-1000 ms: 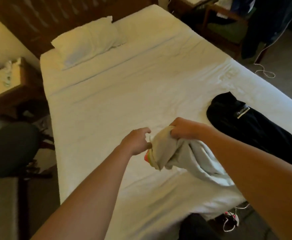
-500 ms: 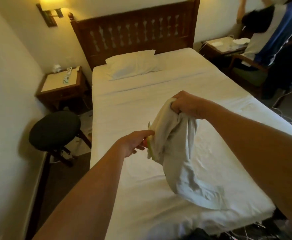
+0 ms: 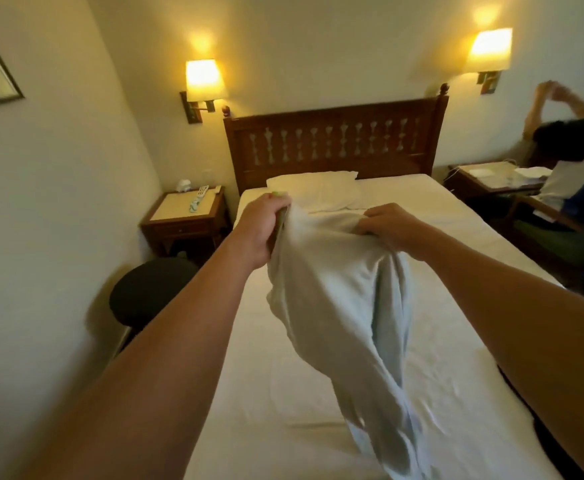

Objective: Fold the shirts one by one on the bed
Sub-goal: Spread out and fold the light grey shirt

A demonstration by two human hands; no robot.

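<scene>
A pale grey-white shirt (image 3: 346, 306) hangs in the air above the white bed (image 3: 259, 393), its lower end trailing down to the sheet near the foot. My left hand (image 3: 262, 226) grips one upper edge of the shirt. My right hand (image 3: 387, 226) grips the other upper edge, a short way to the right. Both arms reach forward at about the same height. A dark garment (image 3: 553, 445) shows as a sliver under my right forearm at the bed's right edge.
A white pillow (image 3: 314, 183) lies at the wooden headboard (image 3: 332, 143). A black stool (image 3: 148, 292) and a nightstand (image 3: 186, 216) stand left of the bed. At the right, a person (image 3: 567, 161) sits by another nightstand (image 3: 491, 178).
Both hands have lifted the shirt up off the bed and spread apart along its top edge. The view has tilted up toward the headboard and wall lamps.
</scene>
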